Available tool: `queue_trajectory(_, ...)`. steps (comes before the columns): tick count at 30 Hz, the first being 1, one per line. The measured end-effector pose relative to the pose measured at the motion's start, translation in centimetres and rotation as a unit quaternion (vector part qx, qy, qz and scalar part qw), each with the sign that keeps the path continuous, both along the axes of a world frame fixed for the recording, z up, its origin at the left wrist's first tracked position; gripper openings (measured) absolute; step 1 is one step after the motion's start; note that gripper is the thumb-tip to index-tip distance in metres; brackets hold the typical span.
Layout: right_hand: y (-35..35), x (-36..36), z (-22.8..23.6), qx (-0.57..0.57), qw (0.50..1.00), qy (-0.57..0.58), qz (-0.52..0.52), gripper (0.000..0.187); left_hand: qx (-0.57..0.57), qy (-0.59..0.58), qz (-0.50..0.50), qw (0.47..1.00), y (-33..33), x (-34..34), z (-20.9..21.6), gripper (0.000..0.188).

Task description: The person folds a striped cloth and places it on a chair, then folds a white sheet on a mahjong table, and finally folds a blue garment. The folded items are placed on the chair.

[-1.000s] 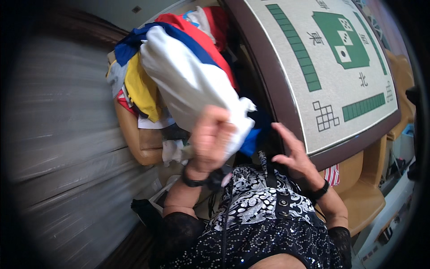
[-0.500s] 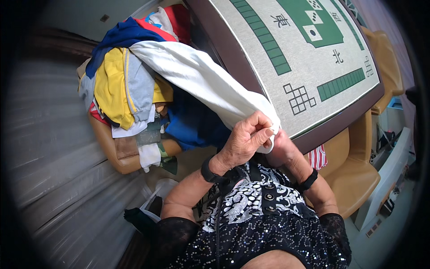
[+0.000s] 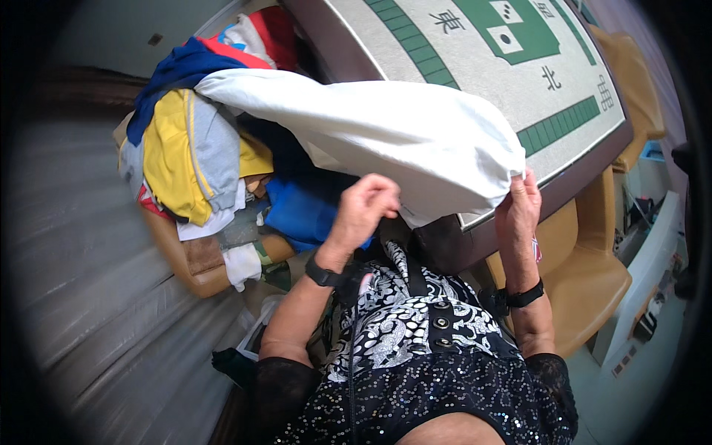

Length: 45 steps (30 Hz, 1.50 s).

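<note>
A long piece of white cloth [image 3: 415,133] stretches from the clothes pile [image 3: 178,156] across to the near corner of the table. Which kind of garment it is does not show. My right hand [image 3: 519,204] pinches its right end, lifted at the table edge. My left hand [image 3: 365,211] is slightly blurred, its fingers curled in, close to the cloth's lower edge. Nothing shows in those fingers, and the hand appears apart from the cloth. The cloth's far left end lies on the pile.
A table [image 3: 489,96] with a mahjong-patterned top fills the upper right. The pile of yellow, grey, blue and red clothes rests on a tan chair [image 3: 185,259]. Another tan chair [image 3: 578,274] stands at the right. A grey curtain [image 3: 81,245] hangs at the left.
My hands have parted. The right hand has moved right and up with the cloth's end, spreading the cloth wider over the table corner. The left hand has come away leftward.
</note>
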State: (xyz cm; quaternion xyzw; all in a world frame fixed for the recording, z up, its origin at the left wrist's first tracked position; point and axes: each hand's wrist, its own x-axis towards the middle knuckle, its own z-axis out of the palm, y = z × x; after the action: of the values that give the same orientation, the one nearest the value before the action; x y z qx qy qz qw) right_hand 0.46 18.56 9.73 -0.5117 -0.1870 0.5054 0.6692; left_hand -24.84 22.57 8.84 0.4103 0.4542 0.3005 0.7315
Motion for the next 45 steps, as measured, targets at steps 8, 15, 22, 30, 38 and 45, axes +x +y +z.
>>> queue_trajectory(8,-0.2,1.4,3.2,-0.011,0.999,0.016,-0.035,0.013,-0.324,-0.148,0.190,0.915,-0.6,-2.0,-8.8,0.063)
queue_trajectory(15,-0.1,3.0,2.8,-0.050,0.996,0.037,-0.056,0.014,-0.324,-0.259,0.234,0.879,1.1,-0.9,-7.3,0.056)
queue_trajectory(22,1.4,4.6,0.3,-0.064,0.992,0.046,-0.095,0.017,-0.328,-0.030,0.159,0.931,-2.3,-0.5,-6.0,0.029)
queue_trajectory(30,3.3,5.7,-2.1,-0.090,0.990,0.053,-0.100,0.015,-0.208,-0.075,0.106,0.969,-1.6,3.5,-4.5,0.019)
queue_trajectory(38,0.0,3.2,0.0,-0.067,0.864,-0.499,0.027,0.036,-0.278,-0.172,0.132,0.936,-1.8,4.5,-3.3,0.020)
queue_trajectory(45,-4.0,-5.0,-0.6,0.075,0.705,-0.635,0.309,0.082,-0.284,-0.190,0.043,0.939,-1.7,5.2,-1.4,0.021)
